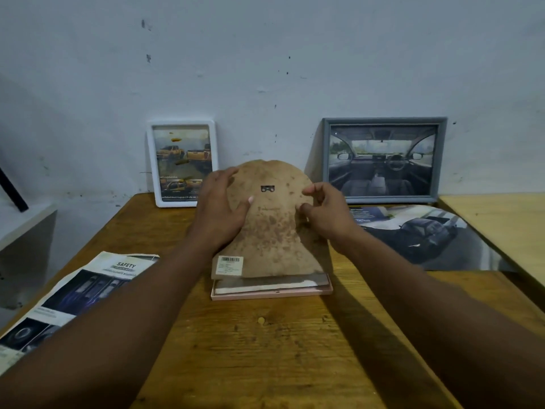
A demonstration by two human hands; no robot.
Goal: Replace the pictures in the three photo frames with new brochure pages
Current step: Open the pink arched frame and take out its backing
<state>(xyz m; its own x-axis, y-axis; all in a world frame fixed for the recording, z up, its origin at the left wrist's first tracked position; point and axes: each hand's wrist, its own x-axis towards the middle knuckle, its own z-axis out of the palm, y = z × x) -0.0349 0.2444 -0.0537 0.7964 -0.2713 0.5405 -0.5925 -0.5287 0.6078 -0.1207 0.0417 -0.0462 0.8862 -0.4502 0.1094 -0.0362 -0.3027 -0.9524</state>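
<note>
A pink photo frame lies face down in the middle of the wooden table. Its brown stained backing board is tilted up off the frame at the far end. My left hand grips the board's left edge, thumb on its back. My right hand pinches the right edge. A white frame with a yellow-truck picture leans on the wall at the left. A grey frame with a car-interior picture leans at the right.
A brochure page headed SAFETY lies on the table's left edge. A dark car brochure page lies at the right, below the grey frame. A second, lighter table adjoins on the right. A white ledge sits at the far left.
</note>
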